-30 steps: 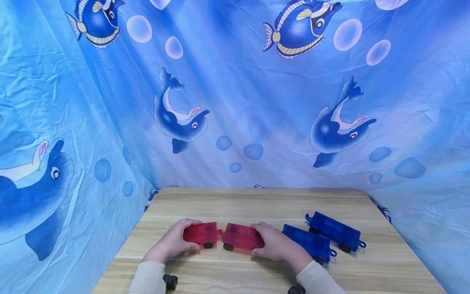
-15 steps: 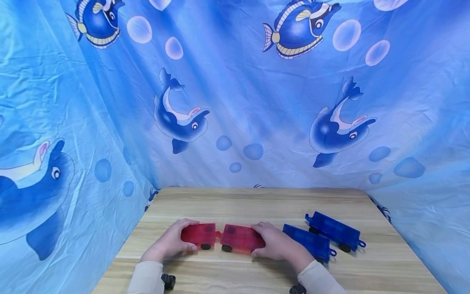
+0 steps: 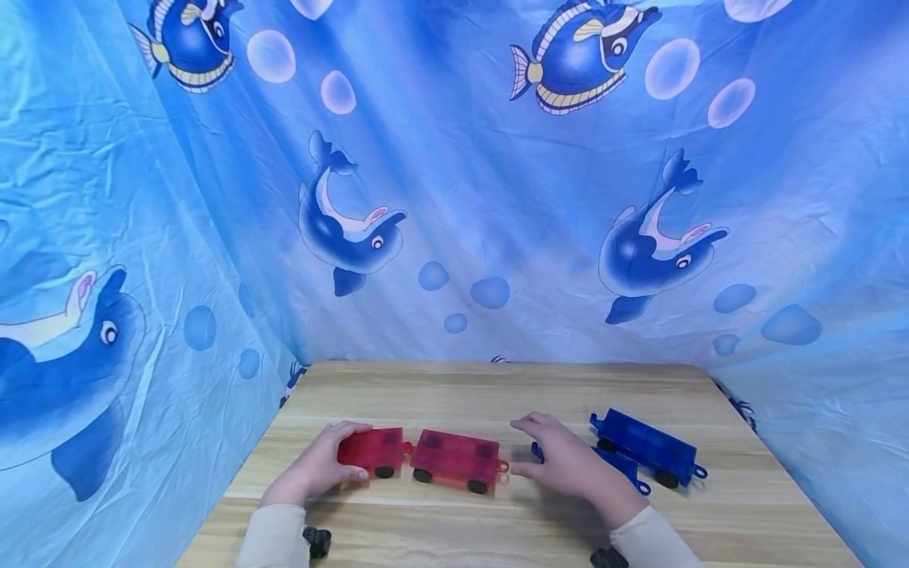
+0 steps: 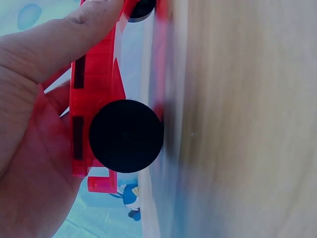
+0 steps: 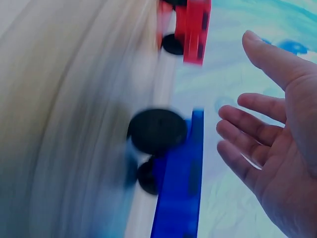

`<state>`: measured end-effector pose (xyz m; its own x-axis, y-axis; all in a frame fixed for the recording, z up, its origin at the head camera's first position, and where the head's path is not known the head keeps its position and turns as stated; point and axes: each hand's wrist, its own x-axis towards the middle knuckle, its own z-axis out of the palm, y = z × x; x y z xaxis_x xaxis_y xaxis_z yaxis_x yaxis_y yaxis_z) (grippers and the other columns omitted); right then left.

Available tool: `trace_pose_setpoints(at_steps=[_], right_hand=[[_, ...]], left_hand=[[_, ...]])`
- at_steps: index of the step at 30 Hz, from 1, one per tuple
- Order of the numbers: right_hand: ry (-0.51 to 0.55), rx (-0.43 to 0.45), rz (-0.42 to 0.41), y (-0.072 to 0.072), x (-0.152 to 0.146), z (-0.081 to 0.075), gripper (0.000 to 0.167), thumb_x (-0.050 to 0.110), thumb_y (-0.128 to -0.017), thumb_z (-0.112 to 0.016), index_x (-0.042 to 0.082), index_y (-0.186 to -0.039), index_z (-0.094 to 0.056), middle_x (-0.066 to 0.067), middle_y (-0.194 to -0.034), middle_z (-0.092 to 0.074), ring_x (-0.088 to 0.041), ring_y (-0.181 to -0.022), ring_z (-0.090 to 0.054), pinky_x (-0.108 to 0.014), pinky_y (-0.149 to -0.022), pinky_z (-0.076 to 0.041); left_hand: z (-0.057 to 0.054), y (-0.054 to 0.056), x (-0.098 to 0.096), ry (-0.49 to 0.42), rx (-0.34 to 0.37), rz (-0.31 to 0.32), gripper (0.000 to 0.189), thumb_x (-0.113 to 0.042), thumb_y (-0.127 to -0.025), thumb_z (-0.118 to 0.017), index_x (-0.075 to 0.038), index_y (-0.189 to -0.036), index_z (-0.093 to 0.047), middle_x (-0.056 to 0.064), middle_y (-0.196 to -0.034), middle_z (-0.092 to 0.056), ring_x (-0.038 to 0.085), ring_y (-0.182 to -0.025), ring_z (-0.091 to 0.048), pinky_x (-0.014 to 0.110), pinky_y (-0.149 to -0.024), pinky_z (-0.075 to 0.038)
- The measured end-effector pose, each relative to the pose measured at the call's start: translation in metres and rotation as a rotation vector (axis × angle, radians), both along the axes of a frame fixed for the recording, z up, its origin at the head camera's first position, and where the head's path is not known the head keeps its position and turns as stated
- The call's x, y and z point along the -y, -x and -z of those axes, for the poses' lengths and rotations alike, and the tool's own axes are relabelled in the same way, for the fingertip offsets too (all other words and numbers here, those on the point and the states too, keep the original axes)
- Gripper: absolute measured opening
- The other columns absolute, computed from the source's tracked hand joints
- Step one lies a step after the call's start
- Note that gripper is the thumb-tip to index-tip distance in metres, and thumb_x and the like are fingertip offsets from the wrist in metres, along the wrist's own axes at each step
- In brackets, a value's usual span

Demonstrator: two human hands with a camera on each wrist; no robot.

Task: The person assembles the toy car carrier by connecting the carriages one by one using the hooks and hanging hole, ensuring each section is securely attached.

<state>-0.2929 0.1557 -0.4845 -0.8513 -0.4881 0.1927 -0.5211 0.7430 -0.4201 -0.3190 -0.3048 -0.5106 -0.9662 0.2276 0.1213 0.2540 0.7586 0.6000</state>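
Note:
My left hand (image 3: 316, 465) grips the back end of a translucent red toy train car (image 3: 383, 448), thumb along its near side. In the left wrist view a black wheel (image 4: 126, 136) and a short red coupling peg (image 4: 101, 184) show on that car. A second red car (image 3: 456, 454) stands behind it on the right, joined at the hook and loop. My right hand (image 3: 561, 461) is off the red cars, fingers spread and holding nothing. It hovers over a blue car (image 3: 619, 464), partly hiding it; the right wrist view shows this blue car (image 5: 181, 188) beside the palm.
Another blue car (image 3: 648, 442) stands at an angle just beyond the first, with a hook on its left end and a ring on its right. A wooden table (image 3: 440, 386) bears everything. Blue fabric (image 3: 454, 197) printed with dolphins and fish hangs around it.
Both red cars have shifted slightly left with my left hand still gripping the front one. My right hand has let go of the second red car and moved right over the nearer blue car.

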Motion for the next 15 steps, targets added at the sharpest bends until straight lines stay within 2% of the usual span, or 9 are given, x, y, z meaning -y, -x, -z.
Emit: trace_pose_setpoints(at_steps=[6, 10, 15], right_hand=[[-0.012, 0.004, 0.093, 0.003, -0.028, 0.002, 0.079, 0.054, -0.088, -0.081, 0.014, -0.151, -0.056, -0.004, -0.145, -0.057, -0.032, -0.133, -0.056, -0.056, -0.105, -0.049], [-0.012, 0.067, 0.154, 0.005, -0.046, 0.004, 0.086, 0.05, -0.083, -0.087, 0.01, -0.152, -0.054, -0.009, -0.149, -0.054, -0.037, -0.136, -0.053, -0.06, -0.106, -0.047], [-0.007, 0.163, 0.176, 0.007, -0.063, 0.007, 0.094, 0.05, -0.079, -0.091, 0.009, -0.154, -0.052, -0.014, -0.155, -0.047, -0.043, -0.143, -0.044, -0.062, -0.108, -0.044]], left_hand=[[0.001, 0.002, 0.006, 0.009, -0.001, -0.012, 0.082, -0.028, -0.07, -0.098, -0.021, -0.144, -0.064, 0.004, -0.142, -0.06, 0.03, -0.129, -0.053, 0.053, -0.109, -0.045], [0.001, 0.002, 0.009, 0.009, 0.0, -0.016, 0.082, -0.028, -0.07, -0.098, -0.021, -0.144, -0.063, 0.004, -0.142, -0.059, 0.03, -0.129, -0.053, 0.053, -0.109, -0.046], [0.0, 0.001, 0.012, 0.01, 0.014, -0.031, 0.082, -0.028, -0.07, -0.098, -0.021, -0.144, -0.063, 0.004, -0.142, -0.059, 0.03, -0.129, -0.052, 0.054, -0.108, -0.046]])
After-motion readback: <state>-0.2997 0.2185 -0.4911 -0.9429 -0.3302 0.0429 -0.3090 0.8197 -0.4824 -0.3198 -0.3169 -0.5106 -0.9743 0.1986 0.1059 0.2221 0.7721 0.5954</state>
